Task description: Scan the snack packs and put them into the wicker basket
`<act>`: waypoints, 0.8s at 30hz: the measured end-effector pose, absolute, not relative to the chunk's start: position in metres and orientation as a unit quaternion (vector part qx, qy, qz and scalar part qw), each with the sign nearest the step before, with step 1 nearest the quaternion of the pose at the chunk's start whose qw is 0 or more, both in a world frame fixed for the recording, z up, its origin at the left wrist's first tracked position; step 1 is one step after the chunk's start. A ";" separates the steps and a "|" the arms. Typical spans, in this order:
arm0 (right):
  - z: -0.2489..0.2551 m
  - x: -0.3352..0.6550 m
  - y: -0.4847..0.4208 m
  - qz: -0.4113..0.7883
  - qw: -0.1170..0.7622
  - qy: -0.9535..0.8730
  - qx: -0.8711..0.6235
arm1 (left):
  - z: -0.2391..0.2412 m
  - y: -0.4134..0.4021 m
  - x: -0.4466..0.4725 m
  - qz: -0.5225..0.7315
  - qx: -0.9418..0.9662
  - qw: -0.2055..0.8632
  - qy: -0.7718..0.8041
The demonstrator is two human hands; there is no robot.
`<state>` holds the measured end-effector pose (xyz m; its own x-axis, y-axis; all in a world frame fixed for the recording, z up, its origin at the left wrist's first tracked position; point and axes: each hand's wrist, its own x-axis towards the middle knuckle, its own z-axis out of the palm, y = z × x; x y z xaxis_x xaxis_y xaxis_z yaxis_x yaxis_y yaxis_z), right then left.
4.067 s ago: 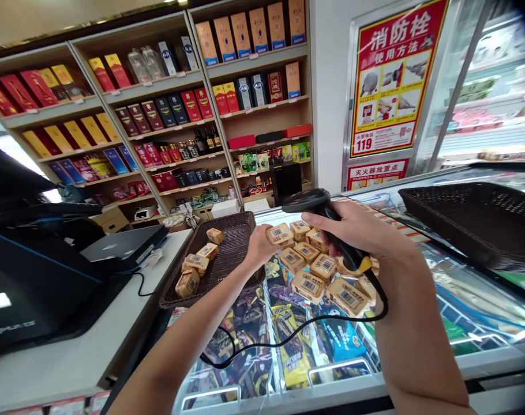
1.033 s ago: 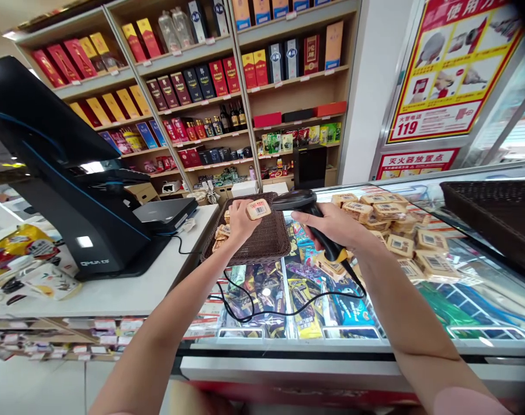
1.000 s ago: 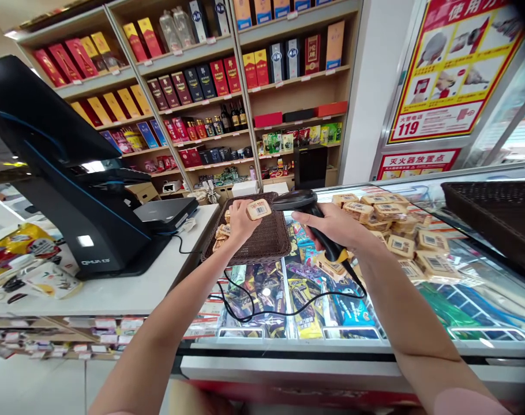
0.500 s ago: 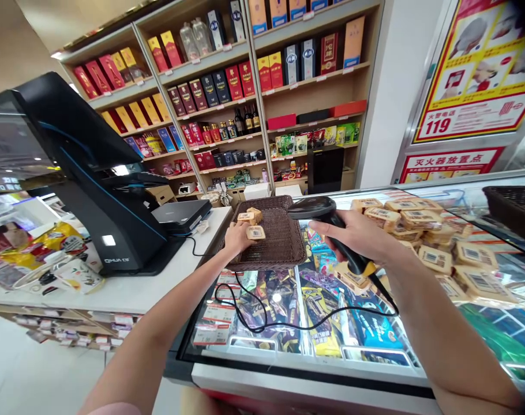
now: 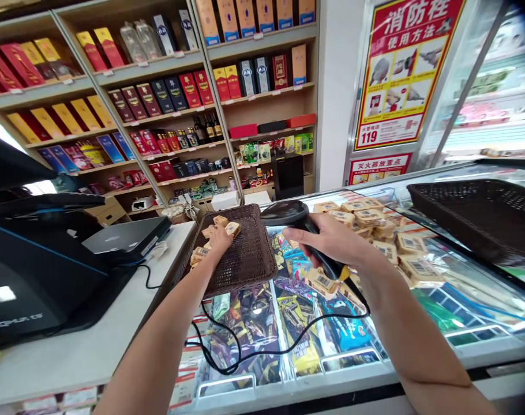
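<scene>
Scanner (image 5: 288, 213), black, one: grasped in the right hand (image 5: 338, 239), fingers wrapped round its handle, head turned toward the right rim of a brown woven basket (image 5: 247, 245). Basket: at the far left corner of the glass-topped freezer (image 5: 314, 381). Packs, small, tan, barcoded: several along the basket's left side, one pack (image 5: 233, 229) at the fingertips of the left hand (image 5: 219, 239), which reaches inside; whether it grips or has let go, cannot tell. Pile of packs (image 5: 368, 218): heaped on the freezer toward its far edge, right of the scanner. Cable (image 5: 266, 352), black: looped over the glass near the front edge. Second basket (image 5: 474, 222), dark: toward the freezer's right end. Register (image 5: 50, 282), black: on the counter (image 5: 85, 351) at left, beside its right edge.
</scene>
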<state>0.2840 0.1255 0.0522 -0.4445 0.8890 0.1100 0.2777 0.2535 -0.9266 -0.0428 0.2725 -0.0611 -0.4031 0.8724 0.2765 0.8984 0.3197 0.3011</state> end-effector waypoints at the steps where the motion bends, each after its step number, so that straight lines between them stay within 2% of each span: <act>1: 0.053 0.286 0.126 0.456 0.342 -0.715 -0.405 | -0.059 0.272 -0.039 -0.206 -0.557 0.025 -0.804; 5: 0.057 0.298 0.125 0.457 0.370 -0.708 -0.392 | -0.051 0.259 -0.002 -0.208 -0.652 -0.007 -0.729; 9: 0.061 0.309 0.120 0.464 0.401 -0.688 -0.388 | -0.050 0.218 0.059 -0.219 -0.776 -0.039 -0.590; 14: 0.065 0.315 0.114 0.457 0.411 -0.684 -0.393 | -0.072 0.172 0.114 -0.113 -0.902 -0.138 -0.392; 17: 0.064 0.315 0.113 0.453 0.409 -0.688 -0.392 | -0.091 0.166 0.132 -0.081 -0.911 -0.146 -0.376; 21: 0.062 0.313 0.115 0.450 0.397 -0.705 -0.378 | -0.107 0.162 0.145 -0.117 -0.884 -0.201 -0.406; 24: 0.060 0.310 0.116 0.454 0.387 -0.708 -0.377 | -0.102 0.152 0.140 -0.138 -0.861 -0.205 -0.444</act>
